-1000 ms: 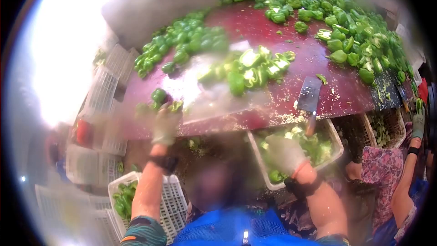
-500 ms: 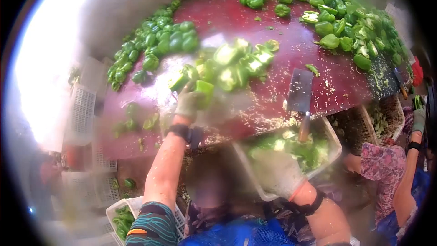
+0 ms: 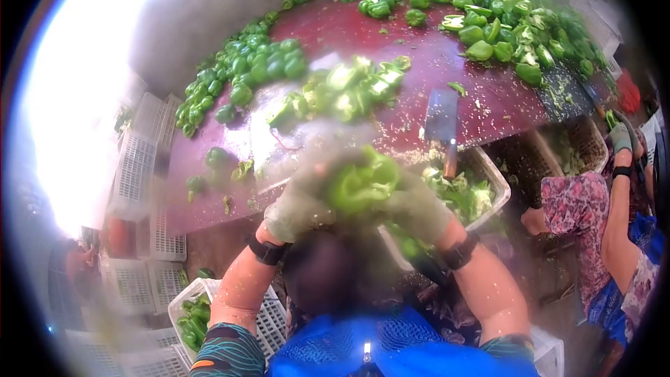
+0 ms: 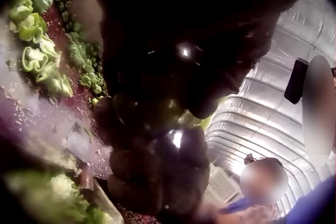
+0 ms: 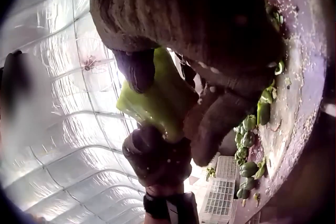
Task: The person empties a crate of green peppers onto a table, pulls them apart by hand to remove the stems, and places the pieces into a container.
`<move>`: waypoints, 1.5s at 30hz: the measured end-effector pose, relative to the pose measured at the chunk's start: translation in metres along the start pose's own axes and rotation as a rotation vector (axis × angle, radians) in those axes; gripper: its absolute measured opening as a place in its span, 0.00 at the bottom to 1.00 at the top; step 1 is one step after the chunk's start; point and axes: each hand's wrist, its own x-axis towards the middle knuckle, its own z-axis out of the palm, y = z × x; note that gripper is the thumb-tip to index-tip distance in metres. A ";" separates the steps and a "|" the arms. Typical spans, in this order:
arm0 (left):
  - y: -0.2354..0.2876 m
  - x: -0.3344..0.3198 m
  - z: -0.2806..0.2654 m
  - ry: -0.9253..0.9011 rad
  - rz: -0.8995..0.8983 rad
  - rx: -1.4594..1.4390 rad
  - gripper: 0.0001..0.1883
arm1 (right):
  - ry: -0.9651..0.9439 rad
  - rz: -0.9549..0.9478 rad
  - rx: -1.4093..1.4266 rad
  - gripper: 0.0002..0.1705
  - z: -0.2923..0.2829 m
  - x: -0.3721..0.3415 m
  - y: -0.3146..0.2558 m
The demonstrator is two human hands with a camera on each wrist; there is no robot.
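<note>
We note 2 gloved hands meeting just in front of the bench (image 3: 488,108), with 1 cut green bell pepper (image 3: 364,181) between them. Right hand (image 3: 419,209): thumb and fingers curled round the pepper, pinching its wall, by our right wrist view. Left hand (image 3: 300,202): fingers bent in against the pepper's other side, gripping it; left wrist view too dark for us to tell each finger's place.

Beyond the hands, we log a heap of cut pepper pieces (image 3: 352,87) on the bench. Whole peppers (image 3: 255,63) lie farther left; a large pepper pile (image 3: 488,14) covers the far right. Cleaver (image 3: 441,115) flat on the bench, right of the pieces, seeds around it, handle jutting over a white crate (image 3: 501,185) of cut pepper. Lower left, we mark 1 more crate, the slatted basket (image 3: 269,314), with green peppers inside. At far right, another person's gloved hand (image 3: 620,139).
</note>
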 end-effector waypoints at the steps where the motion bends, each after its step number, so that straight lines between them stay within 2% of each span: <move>1: 0.009 -0.002 0.007 0.012 -0.025 -0.061 0.43 | -0.027 -0.032 0.012 0.35 0.001 -0.003 0.001; 2: 0.016 -0.003 0.014 0.033 -0.082 0.113 0.42 | -0.056 -0.064 0.024 0.35 0.001 -0.004 0.000; 3: 0.021 -0.004 0.021 0.049 -0.071 0.125 0.41 | -0.085 -0.095 0.037 0.34 0.001 -0.004 -0.001; 4: 0.025 -0.006 0.027 0.065 -0.063 0.137 0.41 | -0.117 -0.059 0.253 0.31 -0.002 -0.008 -0.004; 5: 0.027 -0.007 0.031 0.081 -0.056 0.149 0.41 | -0.119 -0.060 0.245 0.30 -0.002 -0.008 -0.007; 7: 0.004 -0.010 0.032 0.083 0.072 0.236 0.43 | -0.119 -0.056 0.232 0.27 -0.002 -0.010 -0.012; 8: 0.001 -0.011 0.035 0.114 0.064 0.217 0.44 | -0.053 -0.113 0.193 0.20 -0.007 -0.008 0.000; 10: 0.004 -0.009 0.044 0.207 -0.021 0.116 0.46 | 0.132 -0.153 0.100 0.16 -0.014 -0.004 0.015; 11: -0.009 -0.008 0.043 0.227 -0.034 -0.133 0.48 | 0.227 -0.176 0.050 0.15 -0.015 -0.003 0.017; 12: -0.019 -0.006 0.043 0.254 -0.043 -0.382 0.51 | 0.385 -0.192 -0.071 0.11 -0.002 -0.005 0.008; 15: -0.028 -0.004 0.051 0.280 -0.101 -0.449 0.51 | 0.464 -0.361 -0.327 0.10 -0.011 0.002 0.021; 16: -0.033 -0.003 0.063 0.323 -0.030 -0.525 0.51 | 0.495 -0.401 -0.419 0.10 -0.009 0.002 0.025; 18: -0.033 0.004 0.069 0.365 -0.109 -0.255 0.50 | 0.558 -0.473 -0.605 0.10 -0.002 0.000 0.029; 21: -0.035 0.010 0.068 0.398 -0.131 -0.104 0.43 | 0.542 -0.370 -0.696 0.15 0.002 -0.006 0.024; 24: -0.039 0.011 0.069 0.420 -0.218 -0.102 0.38 | 0.544 -0.535 -1.244 0.19 -0.004 -0.001 0.017; 27: -0.050 0.010 0.072 0.438 -0.271 -0.115 0.35 | 0.437 -0.625 -1.642 0.19 -0.007 0.006 0.016; 29: -0.065 0.006 0.070 0.431 -0.249 -0.119 0.34 | 0.421 -0.449 -1.544 0.15 -0.014 0.011 0.025; 31: -0.071 0.001 0.063 0.376 -0.315 -0.146 0.33 | 0.406 -0.286 -1.442 0.12 -0.021 0.017 0.032; 32: -0.074 -0.001 0.061 0.354 -0.321 -0.199 0.33 | 0.464 -0.181 -1.299 0.11 -0.016 0.013 0.022; 35: -0.077 -0.004 0.056 0.298 -0.325 -0.329 0.33 | 0.500 -0.193 -1.009 0.09 -0.031 0.022 0.030; 40: -0.078 -0.005 0.053 0.279 -0.314 -0.601 0.34 | 0.474 -0.235 -0.850 0.10 -0.037 0.024 0.035; 42: -0.085 -0.006 0.054 0.281 -0.264 -0.347 0.33 | 0.470 -0.182 -0.673 0.10 -0.035 0.021 0.031; 44: -0.088 -0.005 0.053 0.279 -0.177 -0.259 0.33 | 0.484 -0.068 -0.814 0.10 -0.029 0.019 0.020; 45: -0.087 -0.004 0.053 0.280 -0.134 -0.216 0.33 | 0.514 -0.087 -0.863 0.11 -0.033 0.020 0.023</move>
